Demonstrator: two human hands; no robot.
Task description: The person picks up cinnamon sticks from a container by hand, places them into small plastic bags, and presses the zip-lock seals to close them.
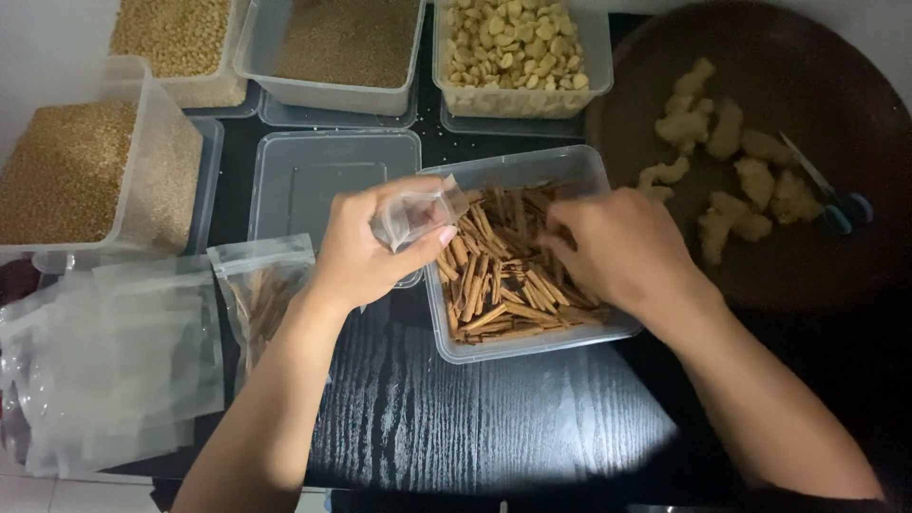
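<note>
Nearest the camera, the dark table lies bare between the person's two forearms. At the near left a stack of clear bags rests on the table's edge, and just beside it lies a filled bag with brown sticks showing through.

The left hand is closed on a small bag — pinched between thumb and fingers, held up at the near-left rim of the tub. That clear tub sits at the middle of the table and holds the cinnamon sticks, a loose brown heap. The right hand reaches down into the tub over the sticks, fingers curled; whether it has any stick in its grip cannot be told, since the knuckles hide the fingertips.

Behind the left hand lies a clear lid, flat on the table and partly covered by the hand and the small bag. To the far left stands a tub of tan grain. To the right, a round dark tray carries pale lumps and scissors with blue handles.

Along the far edge stand three more tubs — pale seeds, fine brown grain, and yellowish nuts — each on a lid, well apart from both hands.
</note>
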